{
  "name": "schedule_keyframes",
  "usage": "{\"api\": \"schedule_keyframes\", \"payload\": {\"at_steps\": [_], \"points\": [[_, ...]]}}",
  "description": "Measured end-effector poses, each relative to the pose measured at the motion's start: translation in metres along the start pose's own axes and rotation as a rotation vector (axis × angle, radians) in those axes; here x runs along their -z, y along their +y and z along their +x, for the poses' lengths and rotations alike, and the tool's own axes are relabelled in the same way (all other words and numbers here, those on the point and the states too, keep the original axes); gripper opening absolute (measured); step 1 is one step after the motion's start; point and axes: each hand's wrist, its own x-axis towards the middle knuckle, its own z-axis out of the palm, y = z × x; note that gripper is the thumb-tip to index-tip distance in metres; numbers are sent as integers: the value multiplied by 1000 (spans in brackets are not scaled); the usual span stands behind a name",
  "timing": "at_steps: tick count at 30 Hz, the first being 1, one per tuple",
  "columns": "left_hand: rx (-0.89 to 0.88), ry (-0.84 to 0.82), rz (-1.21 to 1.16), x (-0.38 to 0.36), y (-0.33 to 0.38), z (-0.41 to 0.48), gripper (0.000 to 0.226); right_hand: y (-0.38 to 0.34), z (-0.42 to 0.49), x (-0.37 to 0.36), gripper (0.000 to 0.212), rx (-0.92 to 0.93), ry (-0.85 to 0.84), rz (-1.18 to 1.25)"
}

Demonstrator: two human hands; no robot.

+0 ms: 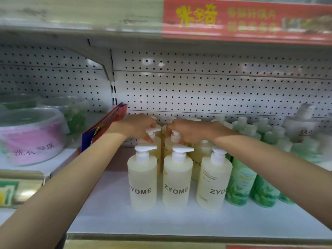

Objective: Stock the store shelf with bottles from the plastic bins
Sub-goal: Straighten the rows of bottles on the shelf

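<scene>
Both forearms reach over the front row of ZYOME pump bottles (177, 177).

Behind that row, my left hand (136, 126) pinches a second-row pump head (152, 131); my right hand (186, 131) grips the neighbouring bottle's pump (175, 135). Dragging my wrists back low could, I think, topple the front row off the shelf (116, 218).

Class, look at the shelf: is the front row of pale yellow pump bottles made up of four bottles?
No. The front row holds three pale yellow pump bottles, with green bottles standing directly to their right.
</scene>
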Motion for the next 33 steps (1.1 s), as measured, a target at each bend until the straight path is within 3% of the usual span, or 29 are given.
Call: {"api": "schedule_keyframes", "payload": {"at_steps": [9, 25, 29, 31, 33], "points": [[43, 1, -4, -3, -2, 13, 45, 1, 22, -5, 35, -12, 14, 75], [50, -24, 19, -2, -3, 20, 40, 6, 17, 4, 63, -20, 22, 139], [56, -39, 16, -2, -2, 20, 32, 19, -2, 21, 47, -55, 68, 245], [50, -50, 22, -1, -1, 20, 29, 30, -10, 26, 36, -118, 21, 201], [48, -56, 23, 0, 0, 20, 30, 38, -21, 28, 38, -181, -61, 191]]}}
